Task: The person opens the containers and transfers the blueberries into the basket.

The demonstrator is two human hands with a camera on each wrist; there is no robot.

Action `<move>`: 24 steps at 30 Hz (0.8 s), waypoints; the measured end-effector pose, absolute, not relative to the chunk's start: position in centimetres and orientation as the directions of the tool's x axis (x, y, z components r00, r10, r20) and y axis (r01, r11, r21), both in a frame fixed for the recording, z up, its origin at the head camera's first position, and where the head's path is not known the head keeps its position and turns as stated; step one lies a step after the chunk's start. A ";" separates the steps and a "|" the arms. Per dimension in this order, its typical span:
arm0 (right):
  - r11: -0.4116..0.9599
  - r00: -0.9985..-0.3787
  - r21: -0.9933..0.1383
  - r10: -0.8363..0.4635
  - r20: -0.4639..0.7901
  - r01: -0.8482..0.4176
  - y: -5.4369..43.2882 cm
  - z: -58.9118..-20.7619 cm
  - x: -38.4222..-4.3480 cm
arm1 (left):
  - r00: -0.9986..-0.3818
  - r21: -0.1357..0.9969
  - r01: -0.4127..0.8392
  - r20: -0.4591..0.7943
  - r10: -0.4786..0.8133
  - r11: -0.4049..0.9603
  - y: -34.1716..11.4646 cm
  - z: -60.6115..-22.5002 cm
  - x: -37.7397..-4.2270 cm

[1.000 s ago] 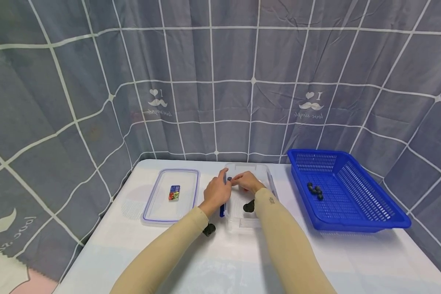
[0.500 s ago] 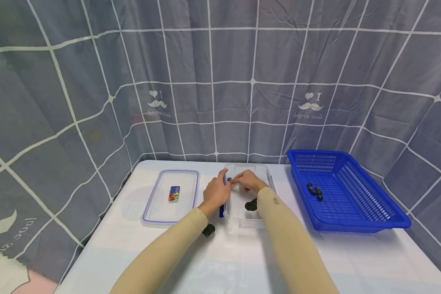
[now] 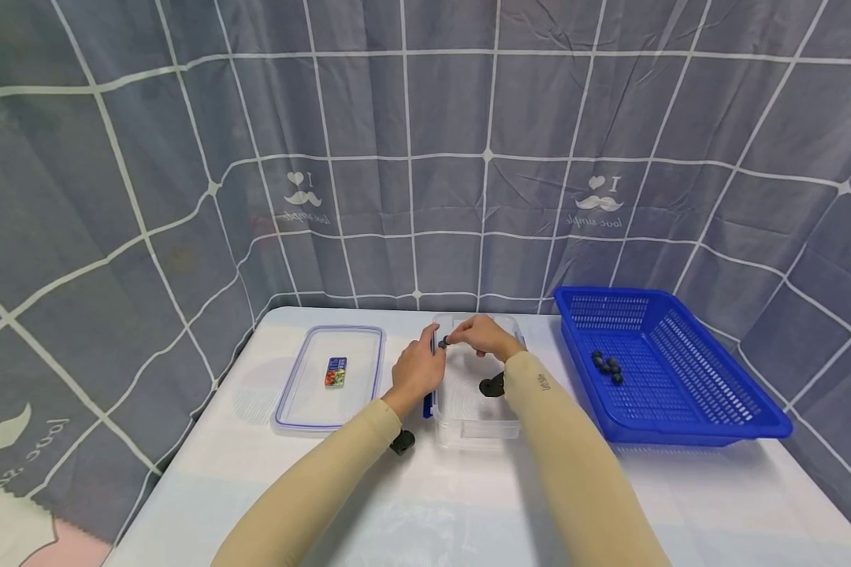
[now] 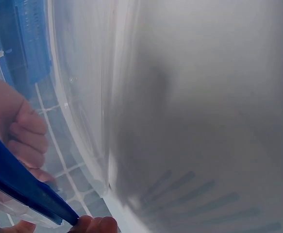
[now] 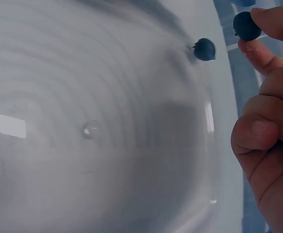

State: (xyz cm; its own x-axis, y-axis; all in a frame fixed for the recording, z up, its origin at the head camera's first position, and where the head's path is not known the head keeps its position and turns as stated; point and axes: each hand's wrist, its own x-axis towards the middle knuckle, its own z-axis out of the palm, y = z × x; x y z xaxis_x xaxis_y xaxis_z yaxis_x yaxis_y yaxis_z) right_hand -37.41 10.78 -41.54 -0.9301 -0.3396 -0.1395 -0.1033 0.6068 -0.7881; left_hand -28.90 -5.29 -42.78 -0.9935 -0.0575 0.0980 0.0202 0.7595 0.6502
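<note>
My right hand is above the far left corner of a clear plastic food container. Its thumb and index finger pinch a dark blueberry, the other fingers folded in. A second blueberry lies inside the container, near its corner. Along the container's left side my left hand grips the wall, by a blue locking flap; its fingertips show at the flap's end in the left wrist view.
A clear lid with a blue seal and a small fruit-picture label lies on the table, left of the container. To the right stands a blue slotted basket with several blueberries inside. A grey grid-patterned curtain hangs behind.
My right hand has risen slightly and drawn a little to the right, the blueberry now showing at its fingertips. The left hand keeps its place on the container.
</note>
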 end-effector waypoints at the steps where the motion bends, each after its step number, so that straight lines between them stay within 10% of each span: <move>1: 0.606 -0.929 -0.788 -0.343 -0.136 -0.108 10.9 -41.3 -37.5 | -0.994 0.651 0.021 0.096 -0.055 0.759 -5.3 -42.8 -28.9; 24: 0.634 -0.910 -0.750 -0.401 -0.108 -0.190 15.3 -35.5 -37.0 | -0.994 0.632 0.015 0.096 -0.059 0.775 -5.2 -42.6 -28.8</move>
State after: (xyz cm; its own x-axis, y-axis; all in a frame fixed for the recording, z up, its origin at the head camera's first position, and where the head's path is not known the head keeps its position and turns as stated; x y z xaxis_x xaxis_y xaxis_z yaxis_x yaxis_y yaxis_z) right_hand -36.99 15.26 -35.55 -0.9096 -0.4011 -0.1082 -0.1903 0.6337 -0.7498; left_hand -28.77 -5.23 -42.61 -0.9936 -0.0589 0.0959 0.0150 0.7752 0.6315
